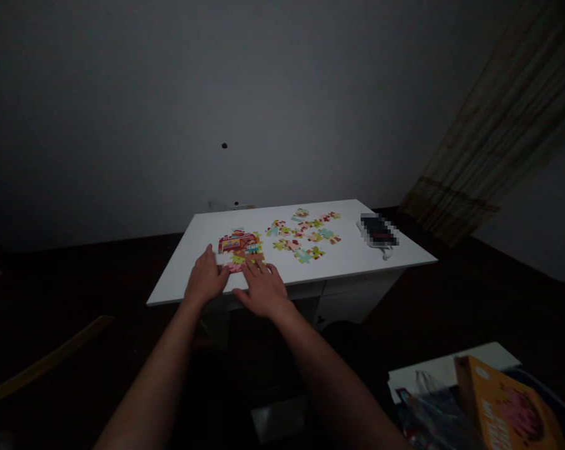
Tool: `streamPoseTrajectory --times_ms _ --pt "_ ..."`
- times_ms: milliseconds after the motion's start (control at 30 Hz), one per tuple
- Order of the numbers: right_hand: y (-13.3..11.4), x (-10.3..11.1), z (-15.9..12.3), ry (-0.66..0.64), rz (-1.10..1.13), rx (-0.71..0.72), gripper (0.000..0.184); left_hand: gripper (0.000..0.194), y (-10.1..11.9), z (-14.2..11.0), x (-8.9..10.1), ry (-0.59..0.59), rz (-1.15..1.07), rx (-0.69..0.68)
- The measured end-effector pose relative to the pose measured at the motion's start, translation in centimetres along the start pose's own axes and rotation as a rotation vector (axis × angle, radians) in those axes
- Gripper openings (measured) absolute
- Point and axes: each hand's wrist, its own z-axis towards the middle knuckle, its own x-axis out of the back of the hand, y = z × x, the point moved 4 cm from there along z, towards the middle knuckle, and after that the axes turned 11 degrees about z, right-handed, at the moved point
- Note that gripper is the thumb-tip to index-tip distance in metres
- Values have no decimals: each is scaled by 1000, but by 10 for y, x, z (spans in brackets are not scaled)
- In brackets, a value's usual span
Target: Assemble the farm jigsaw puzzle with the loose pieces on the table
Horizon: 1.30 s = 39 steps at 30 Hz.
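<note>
A partly joined jigsaw puzzle (238, 243) with a red and yellow picture lies flat near the left side of the white table (305, 276). My left hand (205, 275) rests at its left lower edge, fingers stretched out and thumb pointing toward the puzzle's bottom. Across the lower right edge of the puzzle lie the fingers of my right hand (264, 286), spread and flat, covering part of it. Several loose puzzle pieces (305, 234) in green, pink and pale blue are scattered to the right of the joined part.
Toward the table's right end lies a dark, blurred-out rectangular object (379, 230) with a white cord. An orange box (507, 406) and a clear plastic bag (432, 406) sit at the lower right. A wall stands behind the table, with a curtain (493, 125) at right.
</note>
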Motion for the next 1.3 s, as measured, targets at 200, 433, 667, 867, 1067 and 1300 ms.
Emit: streamPoseTrajectory --times_ms 200,433,667,867,1067,1300 --pt "0 1 0 -6 -3 -6 72 74 2 1 2 -69 39 -15" --pt "-1 2 0 3 -1 2 73 49 2 3 1 -71 91 -81" --pt "3 -5 2 62 68 27 70 54 7 2 7 -117 132 -80" --pt "25 13 -14 329 381 52 37 53 9 3 11 -127 149 -84" --pt "97 51 -55 625 320 -66 27 56 6 3 6 -126 157 -83" --pt "137 67 -79 543 -23 -117 32 55 6 2 6 -125 152 -92"
